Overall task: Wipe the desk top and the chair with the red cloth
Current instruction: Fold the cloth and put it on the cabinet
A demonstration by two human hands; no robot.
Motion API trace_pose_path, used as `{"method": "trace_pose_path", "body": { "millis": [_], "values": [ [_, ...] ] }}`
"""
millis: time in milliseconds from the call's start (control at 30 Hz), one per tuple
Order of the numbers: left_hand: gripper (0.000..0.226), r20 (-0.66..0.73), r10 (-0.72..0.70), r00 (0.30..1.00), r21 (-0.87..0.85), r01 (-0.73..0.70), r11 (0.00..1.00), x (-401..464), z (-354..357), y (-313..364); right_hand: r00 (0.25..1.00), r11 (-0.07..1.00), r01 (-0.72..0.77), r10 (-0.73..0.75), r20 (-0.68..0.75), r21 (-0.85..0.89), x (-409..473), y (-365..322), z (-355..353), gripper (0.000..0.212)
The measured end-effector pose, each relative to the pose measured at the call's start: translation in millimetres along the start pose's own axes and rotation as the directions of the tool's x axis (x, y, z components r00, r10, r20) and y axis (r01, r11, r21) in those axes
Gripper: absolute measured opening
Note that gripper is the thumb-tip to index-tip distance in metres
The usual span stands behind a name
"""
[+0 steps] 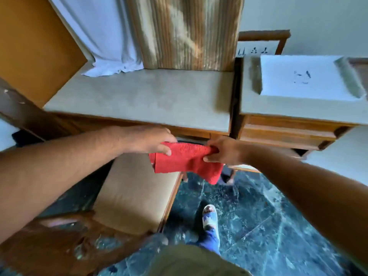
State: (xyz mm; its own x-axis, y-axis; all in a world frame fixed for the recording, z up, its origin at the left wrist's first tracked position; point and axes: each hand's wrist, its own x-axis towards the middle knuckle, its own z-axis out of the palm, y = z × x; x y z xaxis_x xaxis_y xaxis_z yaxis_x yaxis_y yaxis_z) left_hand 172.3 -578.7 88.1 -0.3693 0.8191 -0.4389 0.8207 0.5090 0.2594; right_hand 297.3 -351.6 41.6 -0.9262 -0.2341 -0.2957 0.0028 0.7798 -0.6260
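Red cloth (185,160) pinched by left hand (148,139) and right hand (222,150), stretched sideways, just before desk (139,98), above chair (131,194).

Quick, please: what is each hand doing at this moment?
Left hand: closed on the red cloth, at its left edge.
Right hand: closed, pinching the cloth's right end.
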Motion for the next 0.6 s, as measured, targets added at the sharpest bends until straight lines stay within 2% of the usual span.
{"method": "trace_pose_path", "body": {
  "millis": [67, 133, 267, 367, 467, 533, 567, 600],
  "values": [
    [0.023, -0.071, 0.043, 0.997, 0.127, -0.034, 0.991, 46, -25, 8, 0.998, 0.996, -0.023, 0.018, -0.059, -0.086, -4, 21, -52, 0.012],
    [0.025, -0.200, 0.089, 0.976, 0.200, -0.048, 0.979, 97, -61, 19, 0.988, 0.980, -0.075, 0.048, -0.145, -0.184, -10, 45, -110, 0.011],
    [0.025, -0.454, 0.223, 0.863, 0.292, -0.092, 0.952, 197, -142, 54, 0.925, 0.917, -0.243, 0.120, -0.360, -0.317, -26, 92, -221, 0.011],
    [0.025, -0.593, 0.267, 0.760, 0.288, -0.110, 0.951, 272, -191, 88, 0.829, 0.830, -0.422, 0.190, -0.526, -0.365, -35, 130, -289, 0.015],
    [0.023, -0.667, 0.218, 0.712, 0.181, -0.129, 0.975, 338, -207, 114, 0.737, 0.690, -0.537, 0.105, -0.667, -0.485, -43, 180, -322, 0.031],
    [0.026, -0.655, 0.182, 0.734, 0.076, -0.175, 0.982, 379, -190, 123, 0.705, 0.575, -0.589, 0.022, -0.709, -0.568, -45, 218, -321, 0.047],
    [0.030, -0.591, 0.172, 0.788, 0.023, -0.196, 0.980, 394, -172, 125, 0.717, 0.535, -0.611, 0.062, -0.694, -0.583, -46, 235, -312, 0.053],
    [0.038, -0.468, 0.184, 0.864, -0.002, -0.210, 0.978, 407, -150, 126, 0.743, 0.512, -0.628, 0.171, -0.647, -0.587, -46, 253, -300, 0.059]
  ]
}}
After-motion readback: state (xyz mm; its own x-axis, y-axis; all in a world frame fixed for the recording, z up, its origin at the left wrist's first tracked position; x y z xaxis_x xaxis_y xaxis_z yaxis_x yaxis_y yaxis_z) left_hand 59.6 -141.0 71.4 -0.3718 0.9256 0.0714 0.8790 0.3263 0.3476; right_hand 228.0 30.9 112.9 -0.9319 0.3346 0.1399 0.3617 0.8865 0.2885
